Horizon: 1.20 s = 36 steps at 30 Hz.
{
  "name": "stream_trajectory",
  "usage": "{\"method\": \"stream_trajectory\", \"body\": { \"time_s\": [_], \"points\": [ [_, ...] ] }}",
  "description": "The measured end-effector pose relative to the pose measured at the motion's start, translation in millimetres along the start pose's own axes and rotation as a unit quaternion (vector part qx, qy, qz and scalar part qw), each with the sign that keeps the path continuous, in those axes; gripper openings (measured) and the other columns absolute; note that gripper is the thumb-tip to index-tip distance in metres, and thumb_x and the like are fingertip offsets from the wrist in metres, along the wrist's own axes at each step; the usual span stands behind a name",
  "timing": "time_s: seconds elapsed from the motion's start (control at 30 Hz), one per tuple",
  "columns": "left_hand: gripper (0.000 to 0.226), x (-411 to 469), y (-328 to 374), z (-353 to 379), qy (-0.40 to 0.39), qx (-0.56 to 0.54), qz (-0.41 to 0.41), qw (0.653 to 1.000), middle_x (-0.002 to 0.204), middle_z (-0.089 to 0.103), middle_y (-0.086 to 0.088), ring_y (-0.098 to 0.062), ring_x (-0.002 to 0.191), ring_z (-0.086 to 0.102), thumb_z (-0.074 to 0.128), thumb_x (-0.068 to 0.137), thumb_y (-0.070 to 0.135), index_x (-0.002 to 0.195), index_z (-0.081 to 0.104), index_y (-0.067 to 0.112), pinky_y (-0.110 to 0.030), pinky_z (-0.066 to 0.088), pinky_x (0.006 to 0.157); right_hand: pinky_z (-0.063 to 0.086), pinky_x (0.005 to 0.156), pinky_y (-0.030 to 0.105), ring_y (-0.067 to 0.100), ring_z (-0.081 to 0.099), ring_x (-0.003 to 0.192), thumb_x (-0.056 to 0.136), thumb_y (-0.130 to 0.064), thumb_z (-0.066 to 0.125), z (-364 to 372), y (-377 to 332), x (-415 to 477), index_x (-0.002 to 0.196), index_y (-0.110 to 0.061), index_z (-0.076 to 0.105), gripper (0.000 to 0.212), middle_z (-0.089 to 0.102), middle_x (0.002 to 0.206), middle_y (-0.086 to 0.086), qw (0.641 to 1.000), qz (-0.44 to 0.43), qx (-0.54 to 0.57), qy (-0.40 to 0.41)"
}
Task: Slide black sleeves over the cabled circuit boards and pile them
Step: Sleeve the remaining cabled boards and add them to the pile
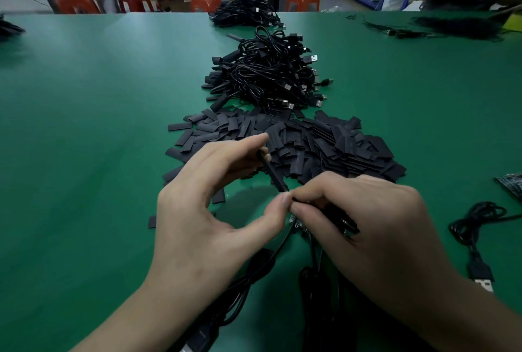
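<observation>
On the bench [99, 125], near the heap [339, 148], our left hand [203, 210] pinches one sleeve [272, 172] whose long axis slants toward our right hand [367, 216], which pinches the mostly hidden board [296, 224] at the sleeve's near end.

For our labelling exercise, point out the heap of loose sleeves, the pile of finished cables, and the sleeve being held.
loose sleeves heap [324, 142], head view, middle of the heap.
finished cable pile [265, 75], head view, centre of the tangle.
held sleeve [273, 173], head view, mid-length of its exposed part.
</observation>
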State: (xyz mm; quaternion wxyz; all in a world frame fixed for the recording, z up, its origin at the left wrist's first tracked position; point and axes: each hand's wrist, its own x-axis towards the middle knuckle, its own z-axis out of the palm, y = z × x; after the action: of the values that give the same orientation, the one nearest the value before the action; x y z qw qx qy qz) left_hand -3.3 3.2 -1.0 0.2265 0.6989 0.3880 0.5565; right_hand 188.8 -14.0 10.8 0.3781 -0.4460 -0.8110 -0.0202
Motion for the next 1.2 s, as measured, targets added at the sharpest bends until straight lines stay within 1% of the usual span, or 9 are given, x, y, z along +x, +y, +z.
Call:
{"method": "stream_trajectory", "body": {
  "time_s": [0.13, 0.2, 0.4, 0.47, 0.57, 0.77, 0.9, 1.03, 1.2],
  "points": [
    [0.052, 1.1, -1.4, -2.0, -0.011, -0.016, 0.0, 1.0, 0.118, 0.068, 0.003, -0.025, 0.113, 0.067, 0.079, 0.08, 0.025, 0.13, 0.064, 0.02, -0.032, 0.053, 0.096, 0.052, 0.062, 0.028, 0.007, 0.067, 0.068, 0.095, -0.031, 0.065, -3.8, -0.9, 1.5, 0.099, -0.022, 0.072, 0.012, 0.068, 0.077, -0.016, 0.991, 0.047, 0.128, -0.003],
    [0.052, 1.4, -2.5, -3.0, -0.02, -0.017, 0.003, 1.0, 0.119, 0.068, 0.003, -0.027, 0.114, 0.066, 0.078, 0.081, 0.026, 0.131, 0.064, 0.021, -0.036, 0.053, 0.096, 0.053, 0.065, 0.025, 0.007, 0.069, 0.071, 0.094, -0.027, 0.068, -5.4, 0.2, 2.9, 0.101, -0.02, 0.072, 0.011, 0.069, 0.079, -0.016, 0.985, 0.062, 0.161, 0.003],
    [0.059, 0.0, -5.7, -0.5, -0.033, -0.063, -0.01, 0.997, 0.124, 0.068, -0.003, -0.027, 0.118, 0.065, 0.079, 0.081, 0.023, 0.136, 0.06, 0.017, -0.034, 0.052, 0.1, 0.052, 0.058, 0.032, 0.013, 0.067, 0.061, 0.094, -0.017, 0.07, -4.4, 3.6, 1.8, 0.097, -0.016, 0.073, 0.005, 0.069, 0.072, -0.008, 0.979, 0.054, 0.193, -0.026],
    [0.061, 0.2, -6.0, 0.6, -0.024, -0.083, -0.018, 0.996, 0.126, 0.068, -0.003, -0.023, 0.119, 0.066, 0.08, 0.08, 0.021, 0.137, 0.059, 0.016, -0.029, 0.051, 0.101, 0.052, 0.058, 0.03, 0.014, 0.066, 0.061, 0.094, -0.016, 0.072, -3.9, 3.9, 1.4, 0.098, -0.015, 0.074, 0.005, 0.068, 0.071, -0.006, 0.979, 0.048, 0.194, -0.026],
    [0.06, 0.0, -5.0, 1.4, -0.017, -0.092, -0.02, 0.995, 0.126, 0.069, -0.003, -0.023, 0.118, 0.066, 0.08, 0.08, 0.021, 0.136, 0.06, 0.017, -0.028, 0.052, 0.101, 0.05, 0.059, 0.027, 0.013, 0.065, 0.063, 0.093, -0.018, 0.071, -3.7, 3.0, 1.5, 0.098, -0.015, 0.075, 0.007, 0.067, 0.071, -0.006, 0.981, 0.042, 0.186, -0.02],
    [0.053, 1.5, -2.5, -1.5, 0.001, -0.038, -0.006, 0.999, 0.121, 0.07, 0.0, -0.024, 0.115, 0.067, 0.081, 0.079, 0.027, 0.129, 0.063, 0.022, -0.035, 0.053, 0.096, 0.05, 0.06, 0.023, 0.01, 0.065, 0.066, 0.094, -0.018, 0.072, -3.4, 1.9, 2.0, 0.096, -0.017, 0.076, 0.005, 0.068, 0.074, -0.011, 0.982, 0.056, 0.181, -0.01],
    [0.049, 2.6, -1.4, -2.4, 0.011, 0.009, 0.015, 1.0, 0.117, 0.068, 0.007, -0.025, 0.113, 0.066, 0.081, 0.08, 0.028, 0.126, 0.065, 0.024, -0.033, 0.052, 0.096, 0.05, 0.061, 0.023, 0.009, 0.065, 0.067, 0.092, -0.017, 0.071, -2.6, 0.8, 2.1, 0.096, -0.018, 0.077, 0.007, 0.067, 0.073, -0.012, 0.981, 0.068, 0.181, -0.003],
    [0.043, 2.3, 0.0, -3.2, 0.014, 0.024, 0.014, 1.0, 0.114, 0.068, 0.007, -0.025, 0.111, 0.066, 0.08, 0.08, 0.03, 0.121, 0.066, 0.024, -0.033, 0.052, 0.094, 0.052, 0.061, 0.026, 0.01, 0.067, 0.067, 0.092, -0.018, 0.07, -2.1, -0.8, 2.2, 0.096, -0.018, 0.076, 0.007, 0.068, 0.072, -0.01, 0.978, 0.072, 0.197, -0.008],
    [0.038, 2.6, 1.6, -3.7, -0.009, 0.056, 0.021, 0.998, 0.107, 0.068, 0.004, -0.026, 0.102, 0.065, 0.079, 0.078, 0.032, 0.114, 0.071, 0.024, -0.048, 0.052, 0.078, 0.054, 0.068, 0.02, 0.003, 0.07, 0.077, 0.091, -0.018, 0.07, -4.5, 0.7, 3.6, 0.096, -0.018, 0.075, 0.007, 0.072, 0.079, -0.014, 0.976, 0.082, 0.202, 0.0]
  ]
}}
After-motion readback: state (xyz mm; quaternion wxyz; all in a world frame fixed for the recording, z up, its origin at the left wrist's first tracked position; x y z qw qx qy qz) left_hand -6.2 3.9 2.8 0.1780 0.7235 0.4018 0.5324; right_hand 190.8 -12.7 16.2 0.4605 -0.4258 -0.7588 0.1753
